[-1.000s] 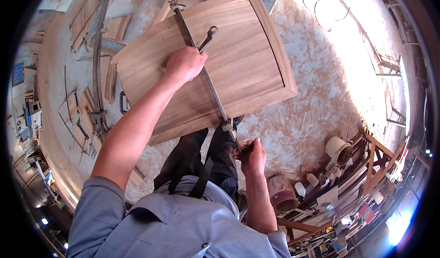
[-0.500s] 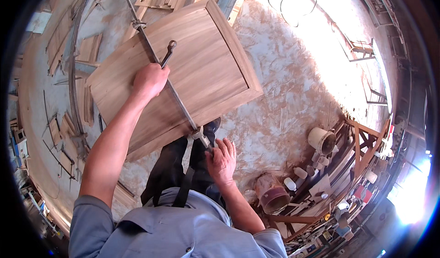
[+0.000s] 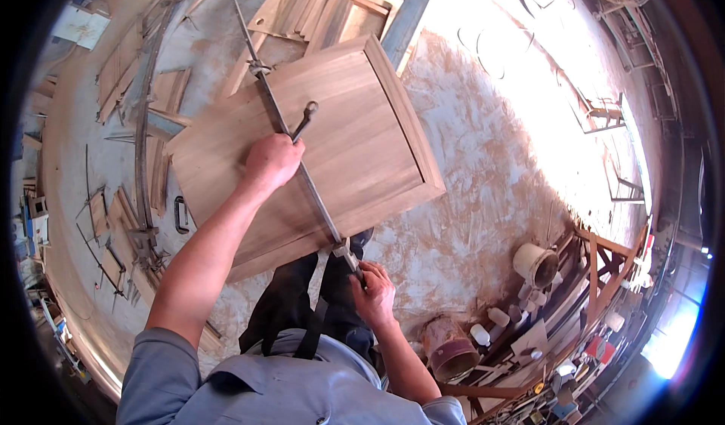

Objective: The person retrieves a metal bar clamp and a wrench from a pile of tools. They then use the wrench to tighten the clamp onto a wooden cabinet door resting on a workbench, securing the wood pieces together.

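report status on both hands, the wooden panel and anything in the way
Left hand gripping wrench, over clamp bar. Right hand on clamp's near-end handle. Wooden panel beneath bar. C-clamp off panel's left edge, seemingly out of the way.

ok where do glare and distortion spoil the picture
Head view: glare washes out the floor at upper right; head view: bright light flares at lower right; head view: the dark bar at left bows, likely fisheye bend; head view: the wooden panel reads clearly.

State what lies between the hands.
In the head view, between left hand and right hand: a metal clamp bar crossing the wooden panel, then the clamp's end fitting.
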{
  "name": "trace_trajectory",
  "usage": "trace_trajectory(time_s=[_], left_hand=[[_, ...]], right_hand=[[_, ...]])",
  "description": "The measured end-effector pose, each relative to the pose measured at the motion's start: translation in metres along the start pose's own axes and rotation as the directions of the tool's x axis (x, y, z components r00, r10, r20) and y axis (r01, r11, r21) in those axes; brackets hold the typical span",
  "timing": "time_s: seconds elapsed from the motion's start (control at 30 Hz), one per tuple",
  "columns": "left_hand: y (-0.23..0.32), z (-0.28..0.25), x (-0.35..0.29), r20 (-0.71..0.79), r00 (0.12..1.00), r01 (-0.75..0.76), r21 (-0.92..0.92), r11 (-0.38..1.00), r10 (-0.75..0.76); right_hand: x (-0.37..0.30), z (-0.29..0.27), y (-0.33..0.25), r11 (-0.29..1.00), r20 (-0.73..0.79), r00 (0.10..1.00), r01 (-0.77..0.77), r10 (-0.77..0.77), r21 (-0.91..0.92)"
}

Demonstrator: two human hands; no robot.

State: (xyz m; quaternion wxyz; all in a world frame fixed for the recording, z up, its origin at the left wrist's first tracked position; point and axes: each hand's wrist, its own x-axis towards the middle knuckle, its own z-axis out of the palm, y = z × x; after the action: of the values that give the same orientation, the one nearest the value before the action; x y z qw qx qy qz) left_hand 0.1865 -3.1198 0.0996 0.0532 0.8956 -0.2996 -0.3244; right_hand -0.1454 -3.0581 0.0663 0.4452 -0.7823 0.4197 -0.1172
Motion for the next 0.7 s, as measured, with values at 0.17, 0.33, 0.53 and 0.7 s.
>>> trace_trajectory(time_s=[0.17, 0.33, 0.53, 0.7], left_hand=[[-0.002, 0.007, 0.0, -0.046, 0.998, -0.042, -0.001, 0.999, 0.041], [-0.015, 0.022, 0.01, -0.114, 0.974, -0.182, 0.123, 0.976, 0.196], [-0.013, 0.019, -0.011, -0.142, 0.978, -0.186, -0.28, 0.942, 0.151], [-0.011, 0.002, -0.056, -0.229, 0.957, -0.226, -0.214, 0.95, 0.176]], right_hand=[[-0.007, -0.001, 0.014, 0.936, 0.182, 0.963, -0.24, 0.198, 0.256], [-0.004, -0.007, 0.017, 0.641, 0.501, 0.768, -0.624, 0.398, 0.447], [-0.015, -0.015, 0.027, 0.85, 0.419, 0.866, -0.42, 0.272, 0.317], [-0.005, -0.052, 0.001, 0.949, 0.144, 0.946, -0.304, 0.291, 0.082]])
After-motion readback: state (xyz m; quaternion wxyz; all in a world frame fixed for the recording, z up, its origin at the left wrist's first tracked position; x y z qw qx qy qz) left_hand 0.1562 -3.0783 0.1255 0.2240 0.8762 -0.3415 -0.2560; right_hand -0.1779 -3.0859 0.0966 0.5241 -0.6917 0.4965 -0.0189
